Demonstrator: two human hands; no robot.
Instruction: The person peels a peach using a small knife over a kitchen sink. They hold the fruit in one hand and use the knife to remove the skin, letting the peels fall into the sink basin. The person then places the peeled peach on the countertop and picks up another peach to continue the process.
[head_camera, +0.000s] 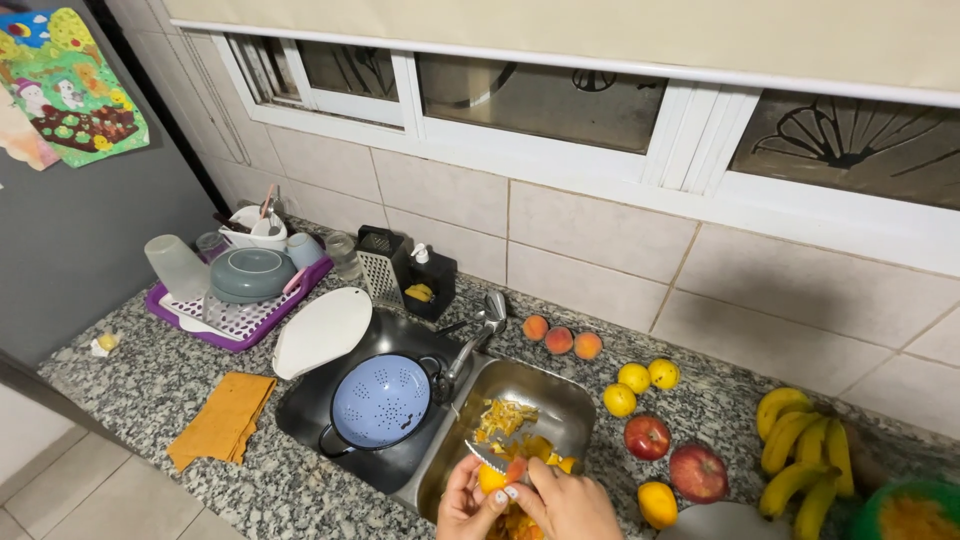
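My two hands meet at the bottom centre, over the right basin of a steel double sink (575, 405). My left hand (462, 505) cups a small orange-yellow fruit (491, 479). My right hand (572, 505) holds a knife (487, 457), its blade resting on the fruit. Orange peelings (505, 418) lie in the basin below the hands. How much of the fruit is peeled is hidden by my fingers.
A blue colander (381, 401) sits in the left basin beside a white board (322, 331). Peaches (559, 340), lemons (634, 378), apples (697, 472) and bananas (805, 450) lie on the granite counter to the right. A purple dish rack (235, 320), grater (379, 263) and orange cloth (224, 419) stand left.
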